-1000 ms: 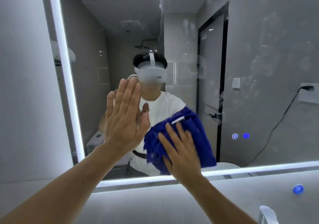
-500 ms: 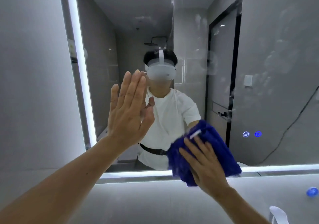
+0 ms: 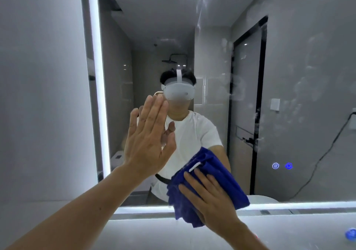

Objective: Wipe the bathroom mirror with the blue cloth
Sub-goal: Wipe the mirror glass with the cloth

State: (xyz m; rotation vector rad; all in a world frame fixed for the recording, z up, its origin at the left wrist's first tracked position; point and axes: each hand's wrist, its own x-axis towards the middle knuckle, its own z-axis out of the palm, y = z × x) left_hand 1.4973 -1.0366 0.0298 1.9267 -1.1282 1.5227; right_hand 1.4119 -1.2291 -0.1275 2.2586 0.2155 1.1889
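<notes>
The bathroom mirror fills the wall ahead, lit along its left and bottom edges, with smudges on its right half. My right hand presses the crumpled blue cloth flat against the glass at the mirror's bottom edge, fingers spread over it; the cloth hangs slightly below the lit strip. My left hand rests flat on the glass to the left, fingers together and pointing up, holding nothing. A person in a white shirt and headset is reflected behind both hands.
Two small lit touch icons glow on the glass right of the cloth. A blue round object sits at the lower right below the mirror. The grey wall borders the mirror on the left.
My right hand slid the cloth down to the mirror's bottom edge, so it now overlaps the lit strip. My left hand stayed flat on the glass. The view tilted upward.
</notes>
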